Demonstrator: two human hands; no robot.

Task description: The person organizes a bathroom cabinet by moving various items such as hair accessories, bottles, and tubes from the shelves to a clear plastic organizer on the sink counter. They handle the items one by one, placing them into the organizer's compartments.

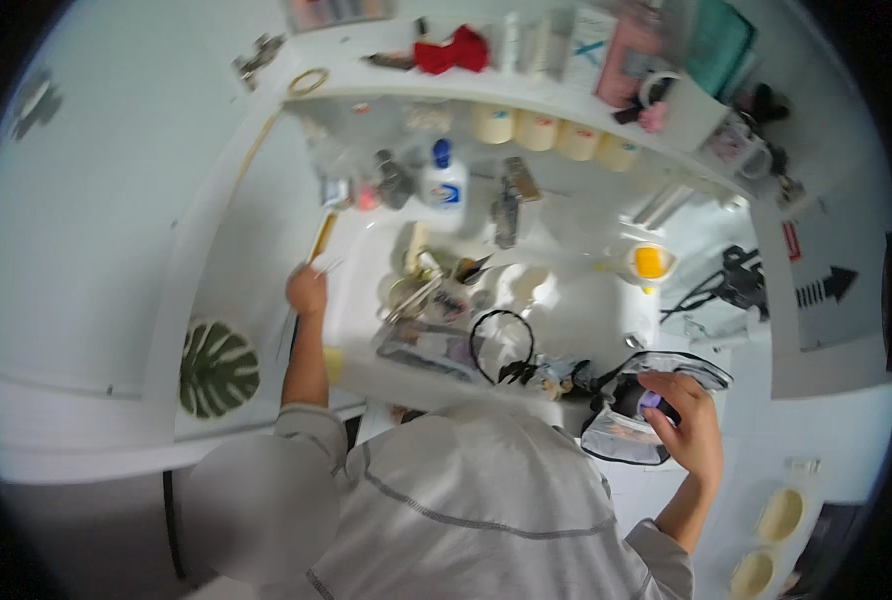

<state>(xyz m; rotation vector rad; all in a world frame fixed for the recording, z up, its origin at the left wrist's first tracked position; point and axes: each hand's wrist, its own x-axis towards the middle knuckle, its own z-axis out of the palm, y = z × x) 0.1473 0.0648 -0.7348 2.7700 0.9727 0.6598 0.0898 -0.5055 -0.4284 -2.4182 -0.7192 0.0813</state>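
My left hand (307,291) is at the left end of the white sink counter, its fingers closed around a small, thin white item (329,266) that is too blurred to name. At the right front edge, my right hand (682,420) reaches over an open clear-sided pouch with black trim (626,442). Its thumb and fingers are around a dark thing with a purple part (650,402) in the pouch; whether they grip it is unclear. Left of the pouch lie a black headband (476,346), a clear zip bag (423,349) and a cluster of small toiletries.
A white pump bottle with a blue top (444,184) stands at the back of the sink (581,322). An orange-and-white item (650,262) is by the faucet side. Overhead, a white shelf (551,90) carries a red bow (452,51), boxes and cups.
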